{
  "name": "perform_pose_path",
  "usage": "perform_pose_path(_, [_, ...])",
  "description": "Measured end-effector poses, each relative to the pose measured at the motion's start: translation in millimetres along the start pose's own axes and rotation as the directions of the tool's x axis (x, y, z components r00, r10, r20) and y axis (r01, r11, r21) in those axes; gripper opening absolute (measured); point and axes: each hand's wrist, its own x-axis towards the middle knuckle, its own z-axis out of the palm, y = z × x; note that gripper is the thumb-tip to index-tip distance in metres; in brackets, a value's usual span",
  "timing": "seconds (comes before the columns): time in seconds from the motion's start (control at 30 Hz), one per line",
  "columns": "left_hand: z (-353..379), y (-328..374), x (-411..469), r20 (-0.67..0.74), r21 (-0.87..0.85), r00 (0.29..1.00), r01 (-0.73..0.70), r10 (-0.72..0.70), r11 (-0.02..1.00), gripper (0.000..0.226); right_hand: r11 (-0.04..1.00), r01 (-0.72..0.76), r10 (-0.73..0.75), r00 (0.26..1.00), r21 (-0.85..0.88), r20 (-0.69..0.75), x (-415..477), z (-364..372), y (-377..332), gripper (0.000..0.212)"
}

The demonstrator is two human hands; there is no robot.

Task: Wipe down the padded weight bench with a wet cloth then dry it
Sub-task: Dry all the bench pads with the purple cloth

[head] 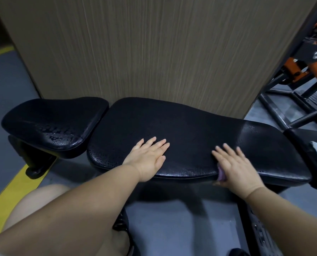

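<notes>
Pressing small purple cloth [221,174] under my right hand [237,168], fingers straight, slightly spread, at near edge of black padded bench [190,126]. Cloth looks limp, light: pin by palm. Pad glistens, likely slippery. Left hand [148,157] flat, fingers spread.

Open bench pad [187,124] ahead; wood panel [144,52] just behind, machine frame [299,115] far right.
</notes>
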Motion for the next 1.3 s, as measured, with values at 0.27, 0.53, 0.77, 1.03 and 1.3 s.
perform_pose_path(0.27, [2, 2, -1, -0.009, 0.034, 1.000, 0.004, -0.004, 0.999, 0.052, 0.999, 0.047, -0.046, 0.999, 0.028, -0.029, 8, -4, -15, 0.124])
perform_pose_path(0.53, [-1, 3, -1, -0.020, 0.033, 1.000, 0.008, -0.007, 0.999, 0.052, 0.967, 0.254, -0.232, 0.917, 0.027, -0.325, 42, -2, -129, 0.077])
perform_pose_path(0.77, [0, 0, 0, -0.016, 0.028, 1.000, -0.007, 0.008, 1.000, 0.051, 0.988, 0.138, -0.098, 0.898, 0.064, -0.428, 21, 16, -80, 0.051])
perform_pose_path(1.03, [1, 1, 0, -0.013, 0.044, 1.000, -0.005, 0.005, 0.999, 0.052, 0.990, -0.119, 0.128, 0.982, 0.075, -0.140, 3, 13, -10, 0.113])
perform_pose_path(1.3, [-1, 3, 0, -0.018, 0.048, 1.000, -0.006, 0.007, 0.999, 0.053, 0.999, 0.046, -0.044, 0.990, 0.010, -0.130, 27, -9, -81, 0.118])
